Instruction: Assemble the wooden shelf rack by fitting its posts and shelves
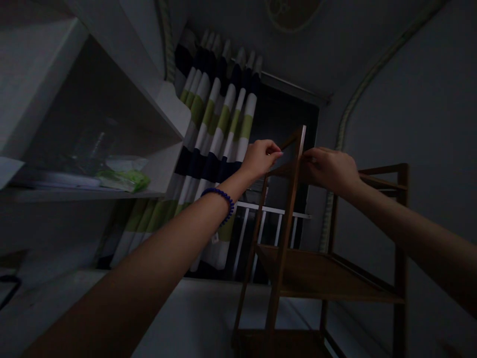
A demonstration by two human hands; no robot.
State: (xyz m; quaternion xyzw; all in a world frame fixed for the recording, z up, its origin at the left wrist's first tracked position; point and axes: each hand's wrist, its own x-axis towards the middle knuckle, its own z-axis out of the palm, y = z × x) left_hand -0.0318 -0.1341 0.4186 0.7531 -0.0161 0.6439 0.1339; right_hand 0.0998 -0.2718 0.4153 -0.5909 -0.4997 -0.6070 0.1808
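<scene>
Both my arms reach forward in dim light toward a brown wooden shelf rack (288, 223). My left hand (261, 155) is just left of the rack's front upright, with thumb and fingers pinched together. Whatever lies in that pinch is too small to make out. A dark blue beaded bracelet (227, 199) circles my left wrist. On the other side of the upright is my right hand (331, 168), its fingers curled inward near the rack's top. Its fingertips are partly hidden in shadow, so I cannot tell what they grip.
A striped curtain (223, 114) hangs from a rod (294, 85) before a dark window. White railings (274, 211) cross behind the rack. At left, a white shelf unit (167, 159) holds a clear container (95, 146) and a green packet (128, 180). Padded trim (348, 107) runs along the right wall.
</scene>
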